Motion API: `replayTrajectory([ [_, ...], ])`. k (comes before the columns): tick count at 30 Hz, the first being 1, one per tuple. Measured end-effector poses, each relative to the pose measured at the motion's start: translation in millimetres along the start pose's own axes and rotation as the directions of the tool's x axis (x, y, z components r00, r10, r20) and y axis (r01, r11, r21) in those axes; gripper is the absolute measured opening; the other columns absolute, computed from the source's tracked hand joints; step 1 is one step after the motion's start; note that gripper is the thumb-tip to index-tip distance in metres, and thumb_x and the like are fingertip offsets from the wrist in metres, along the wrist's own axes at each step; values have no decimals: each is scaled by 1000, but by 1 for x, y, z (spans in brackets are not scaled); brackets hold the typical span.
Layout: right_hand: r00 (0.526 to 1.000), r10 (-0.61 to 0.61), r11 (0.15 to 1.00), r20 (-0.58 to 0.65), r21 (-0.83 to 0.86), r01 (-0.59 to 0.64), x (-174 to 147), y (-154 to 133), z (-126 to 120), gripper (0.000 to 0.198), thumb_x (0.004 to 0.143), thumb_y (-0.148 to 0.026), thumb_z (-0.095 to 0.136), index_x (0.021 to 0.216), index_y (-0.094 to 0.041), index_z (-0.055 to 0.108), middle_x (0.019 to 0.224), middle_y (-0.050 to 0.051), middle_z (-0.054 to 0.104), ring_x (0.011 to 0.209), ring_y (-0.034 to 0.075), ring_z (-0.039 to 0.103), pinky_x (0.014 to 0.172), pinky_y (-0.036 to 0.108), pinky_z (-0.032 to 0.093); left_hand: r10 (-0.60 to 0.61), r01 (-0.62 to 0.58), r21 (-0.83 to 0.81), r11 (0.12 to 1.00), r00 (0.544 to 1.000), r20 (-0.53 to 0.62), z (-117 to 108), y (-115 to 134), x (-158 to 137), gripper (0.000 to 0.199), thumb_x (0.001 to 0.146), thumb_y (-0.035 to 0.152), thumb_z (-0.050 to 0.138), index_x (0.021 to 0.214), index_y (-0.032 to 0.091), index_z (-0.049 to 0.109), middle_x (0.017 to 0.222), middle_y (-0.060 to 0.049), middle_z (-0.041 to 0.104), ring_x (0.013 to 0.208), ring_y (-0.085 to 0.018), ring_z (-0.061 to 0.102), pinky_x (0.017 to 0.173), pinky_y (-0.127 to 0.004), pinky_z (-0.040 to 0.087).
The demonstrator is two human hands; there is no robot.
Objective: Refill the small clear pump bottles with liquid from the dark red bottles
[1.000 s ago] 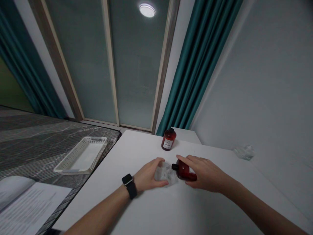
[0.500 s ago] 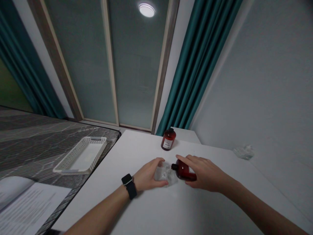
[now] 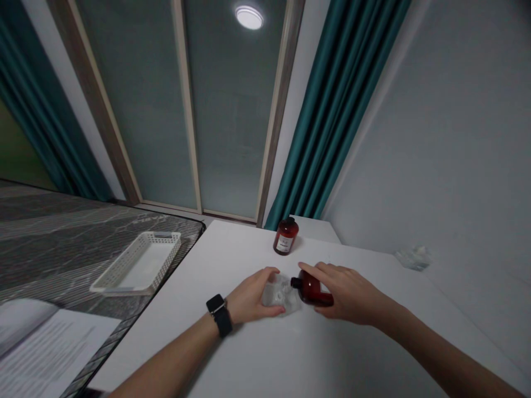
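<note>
In my right hand [image 3: 348, 296] is a dark red-brown bottle [image 3: 311, 290] with a black neck, tipped nearly onto its side. The neck points left, over the edge of a clear, see-through container [image 3: 284, 296] on the white table [image 3: 257, 354]. My left hand [image 3: 253, 301], with a black watch on its wrist, curls its thumb and fingers round the left side of that container. Whether liquid is running from the bottle I cannot make out. A second bottle [image 3: 285, 237] of the same kind, with a white label and black top, stands upright behind them.
A white perforated basket [image 3: 110, 290] and an open book [image 3: 70, 345] lie on the grey patterned surface at left. Some crumpled clear plastic [image 3: 414, 257] rests at the table's right edge by the wall. Green curtains [image 3: 323, 138] hang beyond the table.
</note>
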State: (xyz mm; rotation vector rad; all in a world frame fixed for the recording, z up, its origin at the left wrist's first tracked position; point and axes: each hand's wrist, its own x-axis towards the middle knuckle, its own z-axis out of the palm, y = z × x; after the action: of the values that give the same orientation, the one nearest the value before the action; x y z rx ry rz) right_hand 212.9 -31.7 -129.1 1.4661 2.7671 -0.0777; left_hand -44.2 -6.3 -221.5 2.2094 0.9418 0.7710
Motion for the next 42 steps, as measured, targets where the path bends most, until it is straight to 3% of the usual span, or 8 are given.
replayTrajectory([
  [42, 1000, -7, 1000, 3, -11, 7, 1, -1, -3, 75, 72, -25, 67, 143, -25, 42, 113, 10, 65, 94, 28, 64, 78, 39, 46, 7, -7, -15, 1000, 1000, 10, -2, 1, 1, 70, 72, 32, 79, 131, 20, 43, 126, -13, 61, 113, -30, 61, 96, -42, 48],
])
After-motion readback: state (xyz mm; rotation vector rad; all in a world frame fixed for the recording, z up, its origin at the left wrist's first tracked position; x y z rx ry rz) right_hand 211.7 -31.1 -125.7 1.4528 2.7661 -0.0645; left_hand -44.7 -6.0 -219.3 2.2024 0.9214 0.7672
